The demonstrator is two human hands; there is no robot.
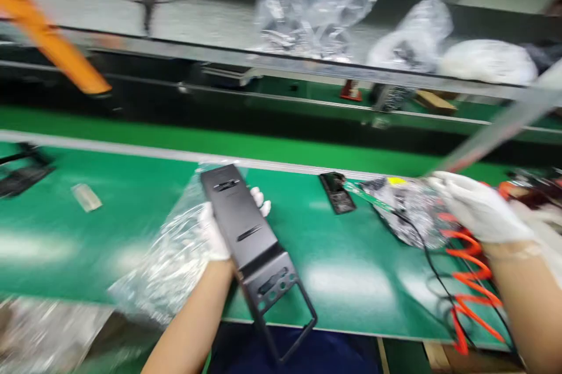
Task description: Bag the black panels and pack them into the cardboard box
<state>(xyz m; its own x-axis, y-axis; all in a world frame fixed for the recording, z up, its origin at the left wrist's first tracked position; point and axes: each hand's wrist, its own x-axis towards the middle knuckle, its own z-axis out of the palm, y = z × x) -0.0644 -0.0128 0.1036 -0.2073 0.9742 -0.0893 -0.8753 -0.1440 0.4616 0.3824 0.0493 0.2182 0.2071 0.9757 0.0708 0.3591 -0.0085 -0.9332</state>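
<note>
We note both hands in white gloves, well apart. The left hand (213, 234) is closed around a long black panel (239, 210), thumb side at one edge and fingertips showing past the other. The panel is held tilted above the green table (144, 204), its slotted plate toward the far side, its holes and open frame toward us, the frame overlapping the near edge in our view. Beneath that hand and wrist lies a crumpled clear plastic bag (171, 263). The right hand (478, 205) is at the other side, above a coiled orange hose (474, 271) and beside a silvery bag (417, 222). A pale translucent strip (504, 119) slants up from near its fingertips; blur keeps us from telling whether it is gripped. Between the hands we see a small black part (337, 194), a narrow green strip (371, 196) running from it toward the silvery bag. A black cable (432, 263) trails near the hose. Clear bags (307, 11) lie on the shelf (211, 49) above.
</note>
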